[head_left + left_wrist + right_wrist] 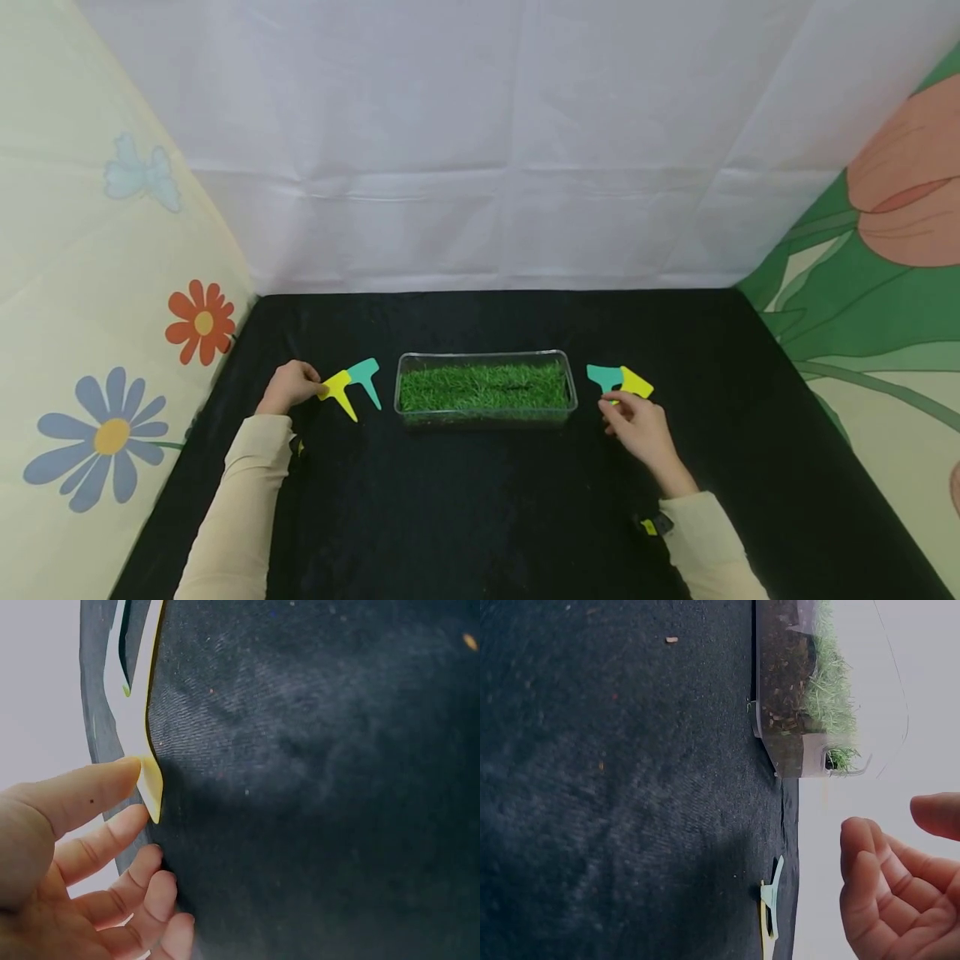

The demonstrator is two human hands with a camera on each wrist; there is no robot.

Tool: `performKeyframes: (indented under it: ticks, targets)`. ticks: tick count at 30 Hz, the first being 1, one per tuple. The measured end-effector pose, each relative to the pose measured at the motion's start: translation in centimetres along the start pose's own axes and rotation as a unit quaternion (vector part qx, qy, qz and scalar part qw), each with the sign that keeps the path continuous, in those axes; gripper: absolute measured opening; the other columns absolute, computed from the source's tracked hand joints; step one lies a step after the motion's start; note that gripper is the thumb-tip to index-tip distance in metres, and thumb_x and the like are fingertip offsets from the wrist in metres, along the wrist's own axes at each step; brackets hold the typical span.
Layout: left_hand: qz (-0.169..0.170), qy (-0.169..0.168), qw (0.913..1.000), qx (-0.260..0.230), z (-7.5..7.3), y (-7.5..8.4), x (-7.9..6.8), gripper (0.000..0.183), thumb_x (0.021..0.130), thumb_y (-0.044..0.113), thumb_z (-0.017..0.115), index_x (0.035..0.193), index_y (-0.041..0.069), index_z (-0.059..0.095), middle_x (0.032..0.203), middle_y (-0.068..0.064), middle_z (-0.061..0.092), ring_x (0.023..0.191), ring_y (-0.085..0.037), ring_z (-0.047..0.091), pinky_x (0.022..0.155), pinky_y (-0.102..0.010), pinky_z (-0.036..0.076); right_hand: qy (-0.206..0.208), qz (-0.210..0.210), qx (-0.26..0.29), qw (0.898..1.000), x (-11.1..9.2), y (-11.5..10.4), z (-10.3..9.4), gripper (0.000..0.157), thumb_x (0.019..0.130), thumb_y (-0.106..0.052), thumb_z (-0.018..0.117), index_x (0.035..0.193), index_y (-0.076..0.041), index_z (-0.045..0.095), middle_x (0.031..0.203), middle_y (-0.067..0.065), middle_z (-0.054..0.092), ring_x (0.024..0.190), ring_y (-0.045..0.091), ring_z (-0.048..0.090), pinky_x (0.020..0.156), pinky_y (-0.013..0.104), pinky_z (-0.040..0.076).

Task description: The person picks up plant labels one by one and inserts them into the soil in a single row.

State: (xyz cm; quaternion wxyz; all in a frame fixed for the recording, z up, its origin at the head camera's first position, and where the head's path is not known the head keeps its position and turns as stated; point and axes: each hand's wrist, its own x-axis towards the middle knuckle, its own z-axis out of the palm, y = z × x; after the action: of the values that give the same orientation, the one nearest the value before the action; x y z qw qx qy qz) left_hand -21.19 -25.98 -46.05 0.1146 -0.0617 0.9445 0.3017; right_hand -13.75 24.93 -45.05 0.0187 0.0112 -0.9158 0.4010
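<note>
My left hand pinches the head of a yellow T-shaped plant label between thumb and index finger; in the left wrist view its other fingers are loosely bent. That label overlaps a teal plant label. Over on the right, my right hand hovers by another teal plant label and a yellow one, which overlap on the cloth. The right wrist view shows its thumb apart from its bent fingers, with nothing between them. Between the hands stands a clear plastic tray of green grass.
Black cloth covers the table. A white sheet hangs behind it, with flower-printed cloth on the left and more on the right. Dark soil shows through the tray's wall in the right wrist view.
</note>
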Motion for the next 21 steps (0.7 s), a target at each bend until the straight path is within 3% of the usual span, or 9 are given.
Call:
performKeyframes:
  ticks: [6,21]
  targets:
    - [0.001,-0.007,1.0000,0.006,0.11,0.19,0.14,0.015,0.078,0.008,0.067,0.069,-0.002,0.059,0.065,-0.007,0.053,0.060,-0.021,0.048,0.054,-0.030,0.039,0.002,-0.003,0.001,1.000,-0.03,0.01,0.07,0.026,0.089,-0.014,0.057,0.104,0.007,0.061,0.076,0.013,0.065,0.057,0.016,0.061,0.054,0.025,0.048]
    - [-0.020,-0.020,0.9995,0.017,0.34,0.23,0.35,0.017,0.079,0.007,0.065,0.068,-0.001,0.056,0.065,-0.007,0.049,0.059,-0.021,0.047,0.053,-0.029,0.038,-0.001,0.008,0.005,1.000,-0.09,0.01,-0.02,0.027,0.090,-0.016,0.057,0.105,0.006,0.061,0.077,0.013,0.065,0.058,0.016,0.060,0.054,0.024,0.048]
